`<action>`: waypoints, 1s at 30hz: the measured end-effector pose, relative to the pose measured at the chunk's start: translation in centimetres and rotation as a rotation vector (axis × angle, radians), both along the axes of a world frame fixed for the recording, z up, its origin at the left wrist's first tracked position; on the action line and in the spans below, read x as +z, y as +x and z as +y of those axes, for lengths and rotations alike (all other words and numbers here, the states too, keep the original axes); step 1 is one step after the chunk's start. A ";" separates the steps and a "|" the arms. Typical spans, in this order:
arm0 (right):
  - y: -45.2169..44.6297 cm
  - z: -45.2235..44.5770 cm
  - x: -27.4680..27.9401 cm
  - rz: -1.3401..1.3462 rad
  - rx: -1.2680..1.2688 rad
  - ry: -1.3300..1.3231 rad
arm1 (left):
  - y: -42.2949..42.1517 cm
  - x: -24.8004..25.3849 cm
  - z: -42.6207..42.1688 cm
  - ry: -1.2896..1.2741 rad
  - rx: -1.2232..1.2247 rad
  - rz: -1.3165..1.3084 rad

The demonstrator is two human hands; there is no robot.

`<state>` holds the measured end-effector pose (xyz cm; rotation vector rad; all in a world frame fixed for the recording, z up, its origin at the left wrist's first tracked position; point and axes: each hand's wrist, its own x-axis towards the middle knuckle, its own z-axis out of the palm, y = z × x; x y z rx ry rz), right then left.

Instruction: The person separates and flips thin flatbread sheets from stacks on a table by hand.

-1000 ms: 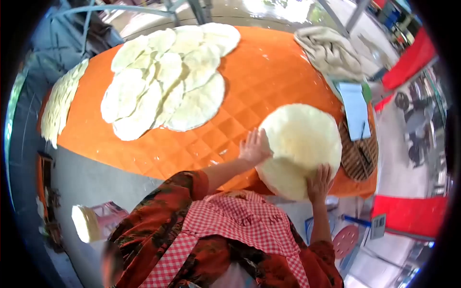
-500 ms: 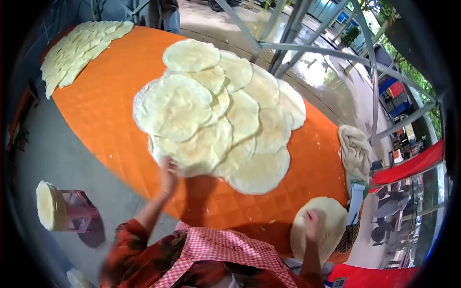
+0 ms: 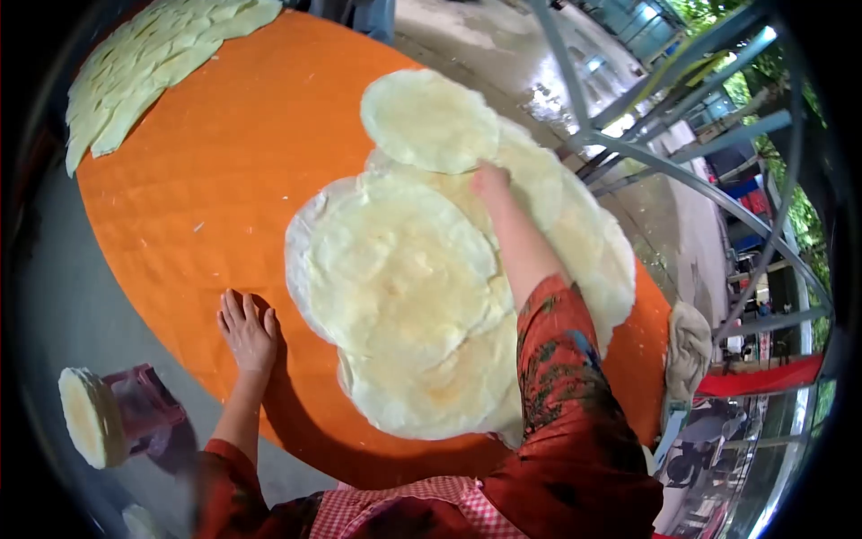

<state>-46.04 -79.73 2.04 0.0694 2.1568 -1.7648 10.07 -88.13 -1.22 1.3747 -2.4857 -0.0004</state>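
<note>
My left hand [image 3: 247,337] lies flat on the orange table cover, fingers stretched out, left of the flatbreads. My right arm reaches far forward across the pile. At the lower right edge of a round, pale flatbread [image 3: 429,121], my right hand [image 3: 489,180] is closed, its fingers seeming to pinch that edge. Nearer to me, a wide, thin flatbread [image 3: 400,265] with faint brown patches overlaps others. More flatbreads [image 3: 584,238] spread out to the right, partly hidden by my right sleeve.
The orange-covered table [image 3: 206,207] has a curved left edge. Overlapping pale dough sheets [image 3: 148,67] lie at its far left. A round stack of flatbreads [image 3: 90,418] tops a pink stool [image 3: 148,409] at left. A crumpled cloth [image 3: 689,350] and metal frame bars [image 3: 669,166] stand at right.
My left hand has left the flatbreads' near edge and lies on the table further left. My right hand has moved from a flatbread at lower right to the far one. The view has shifted.
</note>
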 end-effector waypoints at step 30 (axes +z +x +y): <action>9.0 7.0 1.6 0.273 0.838 0.789 | -0.2 -1.2 0.0 0.021 0.011 -0.095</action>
